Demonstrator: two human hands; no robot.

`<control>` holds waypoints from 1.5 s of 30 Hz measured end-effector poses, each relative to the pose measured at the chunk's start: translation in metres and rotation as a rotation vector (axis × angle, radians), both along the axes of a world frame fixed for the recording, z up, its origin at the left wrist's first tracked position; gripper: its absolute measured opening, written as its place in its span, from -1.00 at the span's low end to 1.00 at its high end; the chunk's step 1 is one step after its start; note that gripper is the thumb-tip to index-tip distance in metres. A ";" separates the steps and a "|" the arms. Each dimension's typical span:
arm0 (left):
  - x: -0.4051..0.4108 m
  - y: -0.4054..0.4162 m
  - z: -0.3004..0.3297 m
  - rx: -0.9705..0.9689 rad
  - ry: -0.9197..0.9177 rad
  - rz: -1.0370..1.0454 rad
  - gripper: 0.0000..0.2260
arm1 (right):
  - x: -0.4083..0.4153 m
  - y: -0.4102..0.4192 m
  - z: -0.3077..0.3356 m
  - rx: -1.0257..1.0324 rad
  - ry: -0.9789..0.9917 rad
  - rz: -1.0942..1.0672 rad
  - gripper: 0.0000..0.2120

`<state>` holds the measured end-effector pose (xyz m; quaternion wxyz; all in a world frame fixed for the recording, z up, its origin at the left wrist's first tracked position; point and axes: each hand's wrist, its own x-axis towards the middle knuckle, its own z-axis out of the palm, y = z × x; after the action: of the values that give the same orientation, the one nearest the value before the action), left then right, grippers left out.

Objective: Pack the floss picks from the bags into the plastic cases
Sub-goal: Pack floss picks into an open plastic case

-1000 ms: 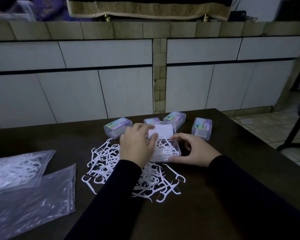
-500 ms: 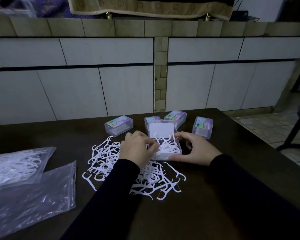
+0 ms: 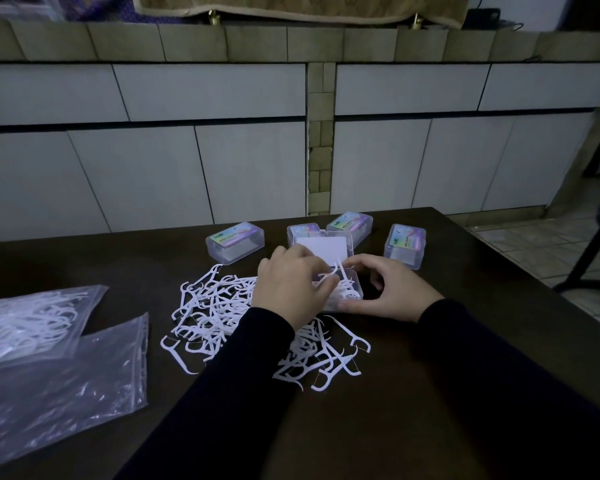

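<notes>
Head view, and the dark table fills the near ground. Two plastic bags lie at the left edge: the far bag holds picks, the near bag looks emptied. A loose pile of floss picks sprawls mid-table, probably tipped out for easy grabbing. Four closed cases line the far side. The open case sits centre, its lid up. The right hand grips its near corner, likely steadying it, while the left hand pinches picks at the case's mouth, apparently tucking them in.
</notes>
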<state>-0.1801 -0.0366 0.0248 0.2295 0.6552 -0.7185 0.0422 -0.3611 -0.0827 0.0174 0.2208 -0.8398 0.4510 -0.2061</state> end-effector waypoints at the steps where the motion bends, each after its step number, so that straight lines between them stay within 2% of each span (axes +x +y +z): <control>1: -0.001 -0.001 -0.001 -0.026 0.015 -0.008 -0.70 | 0.000 -0.001 -0.001 0.003 0.000 0.002 -0.39; 4: -0.008 -0.004 -0.002 -0.041 0.007 -0.068 -0.65 | 0.000 -0.001 -0.001 0.007 -0.011 0.012 -0.35; 7: -0.015 -0.007 0.000 -0.021 -0.044 -0.116 -0.68 | 0.000 0.001 0.001 0.025 -0.034 0.014 -0.33; 12: -0.009 -0.008 0.001 -0.050 -0.066 -0.076 -0.75 | 0.000 0.003 0.004 0.026 -0.027 0.018 -0.42; 16: 0.003 -0.005 0.006 -0.060 -0.010 -0.029 -0.82 | 0.000 0.003 0.003 0.022 -0.015 0.007 -0.42; 20: 0.020 -0.004 0.008 -0.119 0.162 0.030 -0.87 | -0.001 0.002 0.002 0.028 -0.017 0.003 -0.40; 23: 0.026 -0.003 0.004 -0.019 0.224 0.036 -0.88 | -0.001 0.001 0.002 0.020 -0.014 0.001 -0.42; 26: 0.026 -0.002 0.003 0.068 0.191 0.054 -0.81 | -0.001 0.000 0.001 0.020 0.001 -0.015 -0.39; 29: 0.026 -0.002 0.004 0.048 0.200 0.092 -0.59 | 0.000 -0.001 -0.001 0.018 0.004 -0.016 -0.37; 31: 0.023 -0.002 0.002 0.089 0.173 0.108 -0.52 | 0.000 -0.001 -0.002 0.018 -0.001 -0.015 -0.39; 36: 0.014 0.001 0.001 0.089 0.096 0.135 -0.71 | -0.001 -0.003 -0.003 0.028 0.013 -0.026 -0.36; 39: 0.014 0.002 0.005 0.092 0.045 0.168 -0.75 | -0.001 -0.004 -0.003 0.026 0.016 -0.025 -0.36; 42: 0.007 0.002 0.006 0.137 0.083 0.136 -0.77 | -0.001 -0.004 -0.002 0.025 0.011 -0.021 -0.38; 45: 0.003 0.001 0.006 0.102 0.099 0.102 -0.79 | -0.001 -0.003 -0.002 0.023 0.009 -0.025 -0.38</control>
<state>-0.1772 -0.0358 0.0309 0.2286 0.7033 -0.6730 -0.0152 -0.3620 -0.0856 0.0152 0.2258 -0.8325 0.4648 -0.1997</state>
